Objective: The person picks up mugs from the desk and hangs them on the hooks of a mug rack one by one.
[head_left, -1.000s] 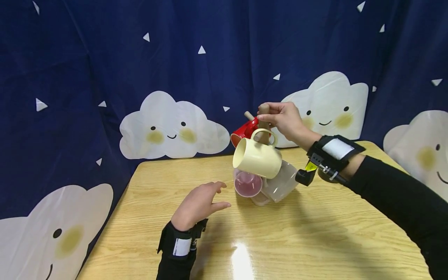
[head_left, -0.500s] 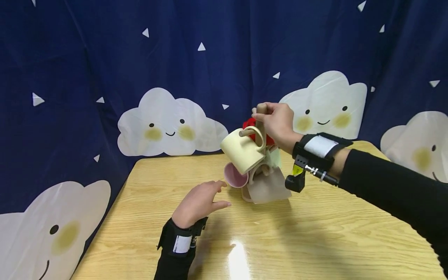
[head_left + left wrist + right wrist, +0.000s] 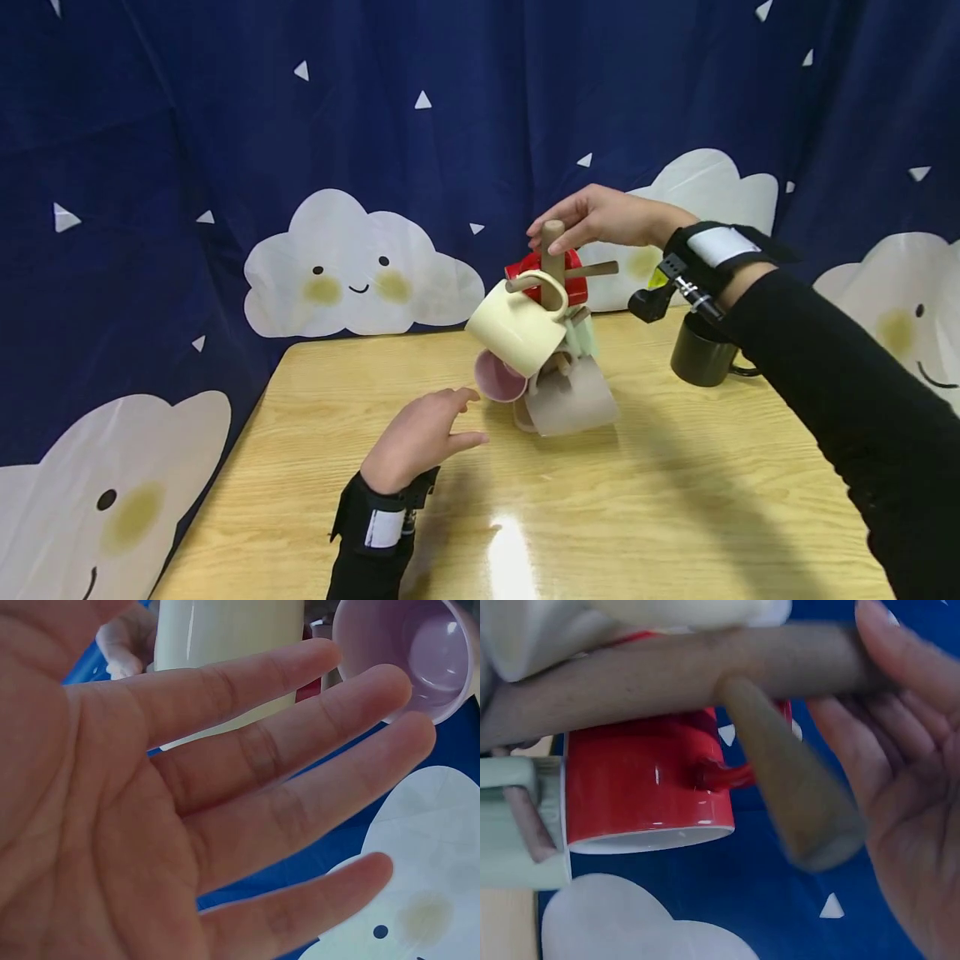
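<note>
A wooden mug tree stands on the table, loaded with several mugs. My right hand is at the top of its post, thumb in front and fingers extended loosely behind. A cream mug hangs at the near left, with a red mug behind the post. Lower down are a pink mug, a pale grey mug and a light green mug. One upper peg sticks out bare to the right. Left of the tree, my left hand is held with fingers spread, holding nothing.
A black mug stands at the table's right, partly behind my right forearm. The wooden table ends at a dark blue curtain with white cloud shapes.
The mug tree has turned, shifting the cream mug left and exposing a bare peg on the right. My right hand's fingers have loosened at the post; my left hand has barely moved.
</note>
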A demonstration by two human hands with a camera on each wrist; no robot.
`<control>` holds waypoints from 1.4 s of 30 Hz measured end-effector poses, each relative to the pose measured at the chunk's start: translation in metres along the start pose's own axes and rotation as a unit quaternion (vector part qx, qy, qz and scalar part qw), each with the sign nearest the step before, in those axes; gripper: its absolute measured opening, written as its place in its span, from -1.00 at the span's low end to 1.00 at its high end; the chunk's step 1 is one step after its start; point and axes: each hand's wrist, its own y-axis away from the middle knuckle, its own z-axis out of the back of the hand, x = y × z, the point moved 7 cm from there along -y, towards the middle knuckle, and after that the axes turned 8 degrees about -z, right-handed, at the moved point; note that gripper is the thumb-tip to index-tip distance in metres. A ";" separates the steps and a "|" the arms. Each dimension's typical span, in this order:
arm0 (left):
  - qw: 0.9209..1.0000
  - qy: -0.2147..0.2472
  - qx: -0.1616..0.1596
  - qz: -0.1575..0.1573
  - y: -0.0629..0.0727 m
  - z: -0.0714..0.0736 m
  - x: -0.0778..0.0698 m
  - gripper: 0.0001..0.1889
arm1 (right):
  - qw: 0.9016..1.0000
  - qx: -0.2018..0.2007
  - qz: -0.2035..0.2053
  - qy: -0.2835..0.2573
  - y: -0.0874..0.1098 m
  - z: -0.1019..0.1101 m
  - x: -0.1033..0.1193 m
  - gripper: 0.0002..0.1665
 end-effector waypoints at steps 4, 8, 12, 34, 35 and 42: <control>1.000 -0.001 0.005 -0.010 0.000 -0.003 -0.006 -0.51 | 0.996 0.054 0.028 -0.065 0.000 -0.002 -0.012 -0.53; 1.000 -0.001 0.008 -0.015 -0.002 -0.005 -0.011 -0.50 | 0.994 0.043 0.044 -0.092 0.006 -0.001 -0.022 -0.61; 1.000 -0.013 0.003 -0.019 -0.003 -0.004 -0.013 -0.50 | 0.992 -0.024 0.058 -0.113 0.012 0.001 -0.024 -0.70; 0.999 -0.027 0.016 -0.041 -0.011 -0.013 -0.020 -0.50 | 0.877 -0.382 -0.107 -0.273 0.044 -0.024 -0.022 -0.65; 0.999 -0.027 0.015 -0.041 -0.012 -0.012 -0.021 -0.50 | 0.882 -0.382 -0.104 -0.258 0.044 -0.022 -0.021 -0.65; 0.999 -0.030 0.009 -0.042 -0.014 -0.011 -0.022 -0.50 | 0.967 -0.214 -0.018 -0.139 0.035 0.001 -0.026 -0.51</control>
